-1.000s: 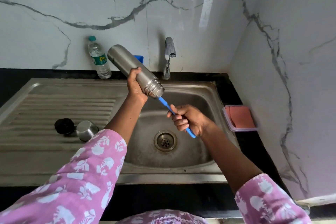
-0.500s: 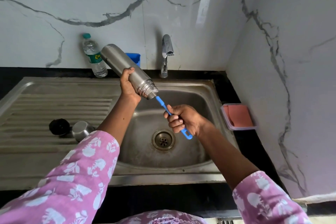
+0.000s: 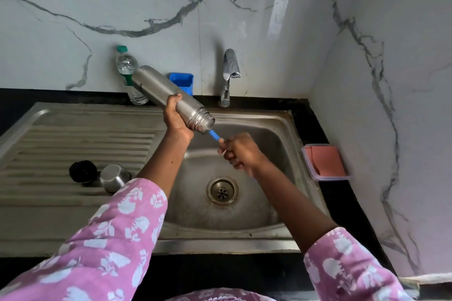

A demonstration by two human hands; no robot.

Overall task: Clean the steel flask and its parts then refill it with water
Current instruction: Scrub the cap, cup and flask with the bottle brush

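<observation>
My left hand [image 3: 175, 118] grips the steel flask [image 3: 168, 98] near its threaded neck and holds it tilted over the sink basin [image 3: 276, 139], mouth pointing down to the right. My right hand [image 3: 241, 151] grips the blue brush handle [image 3: 215, 135], whose far end is inside the flask mouth and hidden. The flask's black stopper [image 3: 83, 171] and steel cup lid [image 3: 114, 177] lie side by side on the ribbed drainboard [image 3: 73, 139] at the left.
A chrome tap [image 3: 228, 76] stands behind the basin, with no water seen running. A plastic water bottle [image 3: 127, 73] and a blue holder [image 3: 182, 80] stand against the marble wall. A clear box with a pink sponge [image 3: 325, 162] sits on the black counter at right. The drain [image 3: 222, 190] is open.
My right hand has pushed the blue brush deeper into the flask, so less handle shows. The flask stays tilted in my left hand.
</observation>
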